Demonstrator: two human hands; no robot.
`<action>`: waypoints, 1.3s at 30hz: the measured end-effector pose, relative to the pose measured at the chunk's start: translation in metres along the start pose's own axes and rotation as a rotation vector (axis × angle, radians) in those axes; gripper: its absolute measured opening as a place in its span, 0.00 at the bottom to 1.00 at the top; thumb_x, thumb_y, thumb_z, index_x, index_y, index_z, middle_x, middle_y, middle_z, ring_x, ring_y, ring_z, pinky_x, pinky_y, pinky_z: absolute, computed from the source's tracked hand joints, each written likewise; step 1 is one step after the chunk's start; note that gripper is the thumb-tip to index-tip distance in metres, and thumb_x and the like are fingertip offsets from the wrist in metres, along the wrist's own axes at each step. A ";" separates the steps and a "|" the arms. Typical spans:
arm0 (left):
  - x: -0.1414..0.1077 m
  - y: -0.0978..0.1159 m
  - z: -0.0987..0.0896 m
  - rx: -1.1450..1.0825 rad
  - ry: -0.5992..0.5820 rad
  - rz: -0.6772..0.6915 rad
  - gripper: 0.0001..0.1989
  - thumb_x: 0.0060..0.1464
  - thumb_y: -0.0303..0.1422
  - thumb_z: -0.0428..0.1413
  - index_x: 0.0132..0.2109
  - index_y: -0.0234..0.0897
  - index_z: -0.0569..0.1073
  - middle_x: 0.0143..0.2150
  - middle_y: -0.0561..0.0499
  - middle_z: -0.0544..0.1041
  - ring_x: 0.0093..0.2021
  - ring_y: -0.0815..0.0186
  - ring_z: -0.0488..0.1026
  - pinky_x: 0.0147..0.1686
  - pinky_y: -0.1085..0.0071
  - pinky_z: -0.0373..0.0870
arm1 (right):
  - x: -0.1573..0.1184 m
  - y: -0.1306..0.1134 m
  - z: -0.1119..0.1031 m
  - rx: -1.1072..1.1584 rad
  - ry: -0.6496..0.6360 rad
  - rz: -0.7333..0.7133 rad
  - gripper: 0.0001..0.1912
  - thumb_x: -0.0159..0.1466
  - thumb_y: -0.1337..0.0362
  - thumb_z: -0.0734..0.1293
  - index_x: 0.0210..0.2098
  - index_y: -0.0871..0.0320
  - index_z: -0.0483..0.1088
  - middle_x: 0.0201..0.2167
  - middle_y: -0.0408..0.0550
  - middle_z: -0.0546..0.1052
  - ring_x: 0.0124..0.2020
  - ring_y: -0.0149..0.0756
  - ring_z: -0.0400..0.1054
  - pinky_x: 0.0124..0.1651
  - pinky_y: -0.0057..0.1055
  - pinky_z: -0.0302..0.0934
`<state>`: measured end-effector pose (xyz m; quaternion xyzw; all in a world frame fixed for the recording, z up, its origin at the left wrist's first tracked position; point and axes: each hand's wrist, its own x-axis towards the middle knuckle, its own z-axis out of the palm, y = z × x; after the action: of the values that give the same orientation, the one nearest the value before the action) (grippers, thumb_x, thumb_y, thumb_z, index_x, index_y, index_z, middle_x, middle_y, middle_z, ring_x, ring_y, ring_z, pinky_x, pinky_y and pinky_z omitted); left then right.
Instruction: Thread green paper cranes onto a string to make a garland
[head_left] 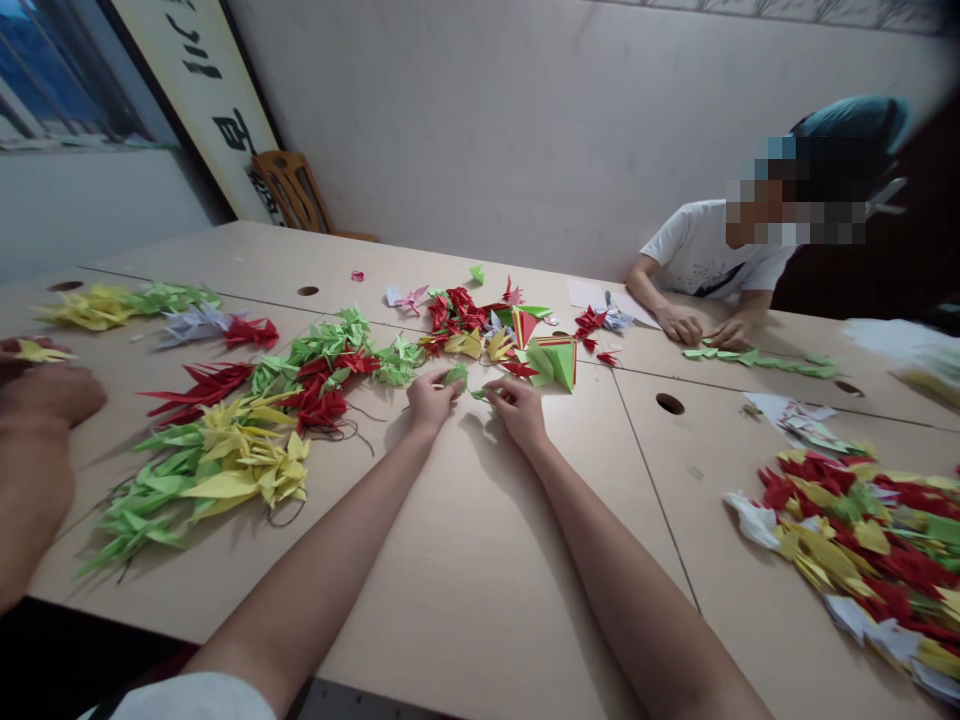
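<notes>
My left hand [431,402] is closed in a pinch on a small green folded paper piece [455,374] above the table. Close beside it, the fingers of my right hand [519,408] pinch another bit of green paper [478,394]; its exact shape is too small to tell. Just beyond my hands lie loose red origami cranes [459,310], yellow ones [465,343] and a stack of square green paper [553,362]. To the left of my left hand, green paper cranes [330,338] lie bunched with red and yellow ones, and dark thread [360,425] trails from them.
Across the table [480,560], a person [712,250] handles a row of green folded papers [765,358]. At the left edge, another person's hand [52,385] holds a yellow crane. A large pile of coloured folded paper [862,540] covers the right side. Round holes [670,404] pierce the tabletop.
</notes>
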<state>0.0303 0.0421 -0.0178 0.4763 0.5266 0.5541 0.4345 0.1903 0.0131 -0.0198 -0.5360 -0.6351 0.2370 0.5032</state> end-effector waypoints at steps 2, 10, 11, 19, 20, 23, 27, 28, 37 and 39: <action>0.000 0.000 0.000 0.002 0.001 -0.004 0.17 0.38 0.35 0.65 0.37 0.31 0.79 0.27 0.49 0.77 0.23 0.68 0.71 0.24 0.74 0.67 | -0.001 0.002 0.001 -0.016 -0.006 0.030 0.13 0.58 0.55 0.67 0.35 0.57 0.78 0.18 0.40 0.68 0.21 0.30 0.61 0.28 0.27 0.55; 0.001 0.000 0.000 0.014 0.016 -0.013 0.17 0.39 0.35 0.65 0.39 0.30 0.80 0.24 0.50 0.76 0.22 0.69 0.70 0.24 0.74 0.67 | -0.004 -0.005 -0.002 -0.154 -0.062 0.028 0.15 0.58 0.52 0.68 0.36 0.57 0.77 0.23 0.44 0.75 0.26 0.32 0.67 0.32 0.28 0.58; 0.000 0.001 0.000 0.017 0.019 -0.013 0.17 0.40 0.34 0.64 0.39 0.30 0.80 0.24 0.50 0.76 0.21 0.69 0.70 0.24 0.74 0.67 | -0.004 -0.005 -0.002 -0.160 -0.076 0.034 0.16 0.57 0.52 0.70 0.37 0.57 0.77 0.24 0.44 0.76 0.26 0.32 0.68 0.33 0.28 0.58; -0.002 0.005 0.000 0.032 0.015 0.002 0.14 0.40 0.33 0.63 0.37 0.30 0.79 0.22 0.51 0.74 0.21 0.70 0.69 0.23 0.75 0.66 | -0.004 -0.002 0.001 -0.229 -0.084 -0.014 0.10 0.53 0.67 0.69 0.35 0.56 0.76 0.28 0.44 0.77 0.28 0.33 0.68 0.34 0.28 0.59; -0.002 0.005 0.000 0.034 0.017 0.002 0.14 0.40 0.32 0.63 0.37 0.30 0.79 0.22 0.51 0.74 0.21 0.70 0.69 0.22 0.75 0.65 | -0.004 -0.002 0.001 -0.215 -0.071 -0.021 0.08 0.53 0.67 0.68 0.34 0.57 0.76 0.27 0.44 0.77 0.28 0.33 0.67 0.33 0.28 0.58; -0.002 0.005 0.000 0.033 0.020 -0.003 0.13 0.41 0.32 0.63 0.37 0.30 0.80 0.22 0.51 0.75 0.21 0.70 0.69 0.23 0.75 0.65 | -0.002 0.001 0.001 -0.164 -0.058 -0.028 0.09 0.56 0.64 0.67 0.35 0.57 0.77 0.23 0.44 0.74 0.26 0.32 0.64 0.31 0.27 0.56; -0.003 0.005 0.000 0.084 -0.016 0.011 0.15 0.42 0.31 0.63 0.40 0.30 0.80 0.24 0.50 0.77 0.21 0.70 0.70 0.24 0.75 0.66 | 0.000 0.004 0.001 -0.146 -0.050 -0.036 0.09 0.58 0.61 0.68 0.36 0.56 0.78 0.21 0.41 0.69 0.25 0.31 0.61 0.29 0.27 0.53; -0.003 0.005 0.000 0.120 -0.030 0.025 0.15 0.42 0.30 0.63 0.40 0.30 0.80 0.25 0.50 0.78 0.22 0.69 0.70 0.24 0.75 0.66 | 0.000 0.005 0.000 -0.154 -0.048 -0.043 0.09 0.58 0.61 0.69 0.36 0.55 0.79 0.20 0.41 0.68 0.24 0.31 0.61 0.29 0.27 0.52; -0.007 0.007 0.000 0.252 -0.214 0.091 0.18 0.43 0.21 0.58 0.43 0.32 0.80 0.32 0.50 0.81 0.24 0.69 0.73 0.27 0.75 0.68 | -0.001 0.003 0.000 -0.219 -0.077 -0.182 0.07 0.61 0.65 0.65 0.37 0.55 0.76 0.34 0.47 0.71 0.33 0.34 0.65 0.35 0.29 0.58; -0.008 0.008 0.000 0.243 -0.226 0.084 0.17 0.43 0.22 0.59 0.43 0.32 0.81 0.32 0.50 0.81 0.24 0.69 0.73 0.26 0.75 0.68 | -0.002 0.001 0.000 -0.220 -0.063 -0.181 0.07 0.61 0.66 0.65 0.36 0.55 0.75 0.34 0.47 0.73 0.33 0.35 0.66 0.35 0.29 0.58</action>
<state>0.0318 0.0340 -0.0103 0.6063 0.5172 0.4468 0.4066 0.1909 0.0115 -0.0210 -0.5208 -0.7183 0.1362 0.4407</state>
